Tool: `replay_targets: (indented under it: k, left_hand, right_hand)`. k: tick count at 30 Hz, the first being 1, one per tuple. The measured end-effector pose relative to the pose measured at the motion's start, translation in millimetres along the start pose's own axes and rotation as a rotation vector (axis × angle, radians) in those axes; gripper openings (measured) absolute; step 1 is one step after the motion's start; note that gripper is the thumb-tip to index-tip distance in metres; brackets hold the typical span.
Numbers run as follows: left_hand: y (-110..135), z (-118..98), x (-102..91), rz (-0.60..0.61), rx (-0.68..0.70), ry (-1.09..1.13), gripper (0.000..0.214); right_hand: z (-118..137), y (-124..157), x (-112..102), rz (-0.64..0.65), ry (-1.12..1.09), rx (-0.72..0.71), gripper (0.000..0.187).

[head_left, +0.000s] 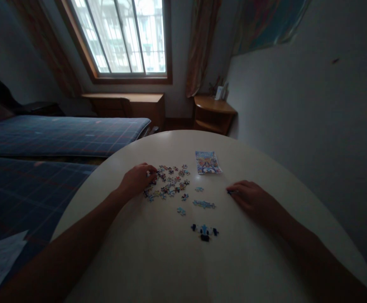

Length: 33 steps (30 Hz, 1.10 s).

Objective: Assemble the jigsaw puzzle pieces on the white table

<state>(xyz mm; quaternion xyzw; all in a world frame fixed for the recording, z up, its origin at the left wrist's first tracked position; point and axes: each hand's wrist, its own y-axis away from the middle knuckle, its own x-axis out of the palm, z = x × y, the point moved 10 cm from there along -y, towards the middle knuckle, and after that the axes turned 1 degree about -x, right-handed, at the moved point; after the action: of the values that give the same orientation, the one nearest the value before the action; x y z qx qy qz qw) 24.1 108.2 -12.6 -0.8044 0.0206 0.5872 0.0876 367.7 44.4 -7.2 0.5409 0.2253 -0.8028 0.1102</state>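
My left hand (138, 179) rests at the left edge of a loose pile of jigsaw puzzle pieces (171, 185). Its fingers are curled and drawn together among the pieces; what they hold, if anything, is too small to make out. Right of the pile, my right hand (248, 195) pinches a small dark puzzle piece (229, 192) just over the table. Between the hands lie a joined light-blue strip (204, 204), a small pale-blue piece (199, 189) and another light-blue bit (181, 211). Nearer to me is a joined blue, white and black section (204, 231).
A colourful picture sheet (207, 162) lies beyond the pieces on the round, cream-coloured table (139, 252). A bed with a plaid cover (66, 130) stands to the left, a white wall (297, 105) to the right. Papers (4, 261) lie at lower left.
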Motion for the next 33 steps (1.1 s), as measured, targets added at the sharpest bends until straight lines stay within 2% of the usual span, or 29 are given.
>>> replay_targets:
  k: [12,20,25,29,33]
  left_hand:
    - [0.8,4.5,-4.3,-0.003,-0.046,0.001,0.014]
    - [2.7,4.4,-6.5,0.010,-0.055,0.005,0.020]
    - [5.1,5.1,-11.2,-0.025,-0.066,-0.026,0.023]
    - [7.5,-12.6,-13.9,-0.021,0.005,-0.009,0.022]
    - [19.4,-53.7,-1.1,0.128,0.213,0.053,0.021]
  right_hand:
    - [-0.4,0.6,2.6,-0.007,-0.010,-0.008,0.027]
    - [15.7,-0.4,0.5,-0.002,0.014,-0.031,0.026]
    - [17.4,-0.4,0.9,-0.005,0.013,-0.032,0.027]
    - [17.0,-0.3,1.9,-0.004,0.018,-0.033,0.028]
    - [17.2,-0.1,2.0,-0.005,0.018,-0.031,0.027]
